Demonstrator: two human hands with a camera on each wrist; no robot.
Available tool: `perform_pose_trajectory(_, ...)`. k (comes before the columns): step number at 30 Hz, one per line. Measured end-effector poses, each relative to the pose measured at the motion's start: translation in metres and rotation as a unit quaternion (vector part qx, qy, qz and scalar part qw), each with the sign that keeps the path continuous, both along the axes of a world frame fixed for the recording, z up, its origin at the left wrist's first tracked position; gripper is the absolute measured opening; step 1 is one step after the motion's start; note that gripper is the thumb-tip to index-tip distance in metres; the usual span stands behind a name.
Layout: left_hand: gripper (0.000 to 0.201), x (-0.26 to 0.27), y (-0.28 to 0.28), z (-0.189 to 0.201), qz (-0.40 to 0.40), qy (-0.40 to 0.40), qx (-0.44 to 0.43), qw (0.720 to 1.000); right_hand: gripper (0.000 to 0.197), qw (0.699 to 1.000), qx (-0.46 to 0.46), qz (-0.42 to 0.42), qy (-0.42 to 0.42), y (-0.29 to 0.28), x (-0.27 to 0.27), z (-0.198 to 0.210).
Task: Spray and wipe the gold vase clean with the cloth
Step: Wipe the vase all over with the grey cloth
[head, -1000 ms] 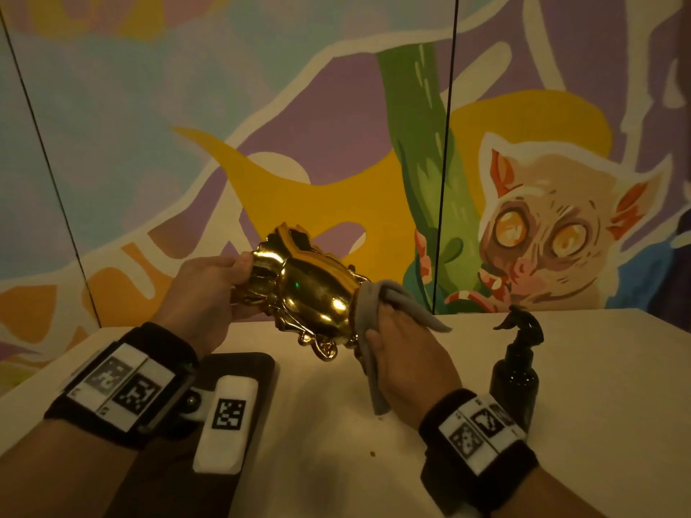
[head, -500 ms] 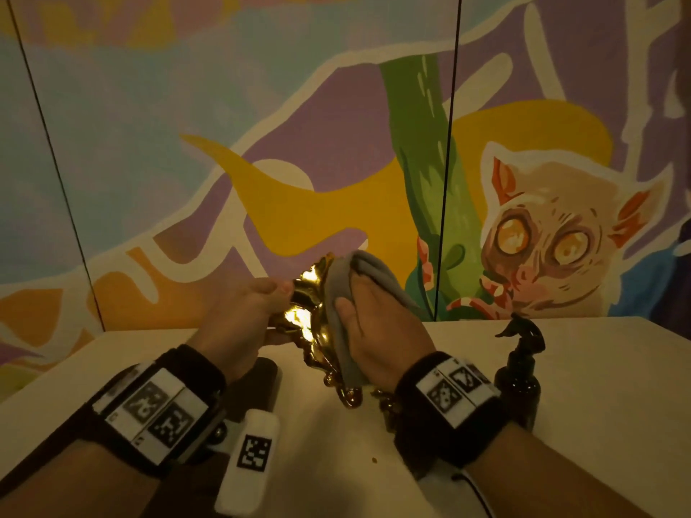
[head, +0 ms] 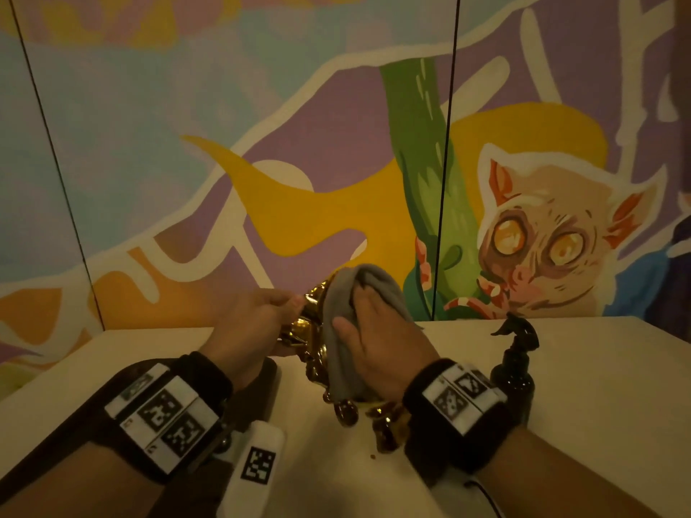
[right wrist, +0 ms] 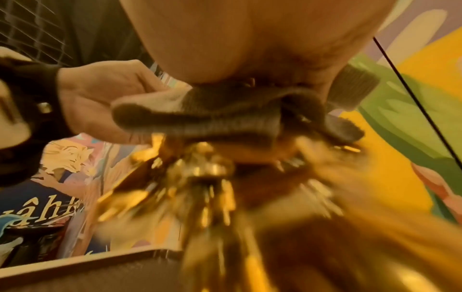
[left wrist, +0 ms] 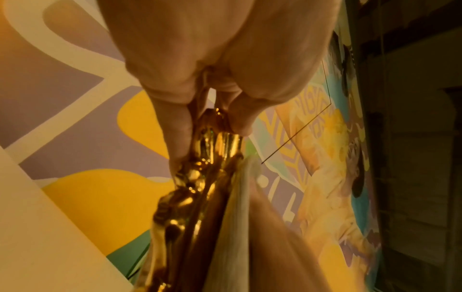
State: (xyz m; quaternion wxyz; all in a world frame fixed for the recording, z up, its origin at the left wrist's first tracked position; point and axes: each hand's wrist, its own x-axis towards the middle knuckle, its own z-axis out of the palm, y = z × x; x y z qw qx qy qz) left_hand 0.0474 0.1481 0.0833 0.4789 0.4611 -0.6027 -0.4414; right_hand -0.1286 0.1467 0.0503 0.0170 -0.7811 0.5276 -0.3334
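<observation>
The ornate gold vase [head: 312, 332] is held tilted above the white table [head: 598, 386], its curly foot [head: 346, 411] nearest me. My left hand [head: 276, 312] grips its rim end; the left wrist view shows the fingers [left wrist: 175, 128] pinching the gold vase [left wrist: 200, 177]. My right hand [head: 374, 330] holds the grey cloth [head: 342, 330] against the vase body, covering most of it. In the blurred right wrist view the cloth [right wrist: 212, 118] is bunched under my palm above the vase [right wrist: 207, 177]. The dark spray bottle [head: 514, 368] stands to the right of my right wrist.
A dark board [head: 267, 383] lies on the table under my left wrist. The painted mural wall [head: 336, 162] rises directly behind the table's far edge. A small crumb [head: 372, 457] lies on the tabletop near the vase foot.
The vase has swung from lying sideways to foot-towards-me, and both hands came closer together. My right hand slid the cloth from the vase's end up over its body.
</observation>
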Motion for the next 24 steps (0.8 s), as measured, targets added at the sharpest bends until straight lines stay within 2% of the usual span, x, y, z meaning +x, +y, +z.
perform_pose_trajectory(5, 0.026, -0.014, -0.001, 0.001, -0.005, 0.041, 0.016, 0.999, 0.066, 0.992, -0.076, -0.026, 0.095, 0.009, 0.026, 0.011)
perform_pose_trajectory(11, 0.028, -0.014, -0.004, 0.004, 0.025, 0.054, 0.020, 0.998, 0.059, 0.980, -0.113, -0.018, 0.162, 0.030, 0.029, -0.015)
perform_pose_trajectory(14, 0.030, -0.011, -0.008, 0.010, 0.029, 0.050, 0.012, 0.998, 0.078, 0.976, -0.108, 0.008, 0.188, 0.042, 0.023, -0.028)
perform_pose_trajectory(16, 0.030, -0.011, -0.011, 0.013, 0.031, 0.037, 0.002, 0.999, 0.081, 0.977, -0.105, 0.016, 0.185, 0.043, 0.016, -0.033)
perform_pose_trajectory(20, 0.024, -0.013, -0.017, 0.015, 0.042, 0.000, -0.019, 0.999, 0.077, 0.980, -0.047, 0.024, 0.190, 0.044, -0.001, -0.044)
perform_pose_trajectory(24, 0.024, -0.010, -0.026, 0.018, 0.052, -0.050, -0.043, 0.996, 0.065, 0.990, 0.073, 0.024, 0.120, 0.049, -0.025, -0.059)
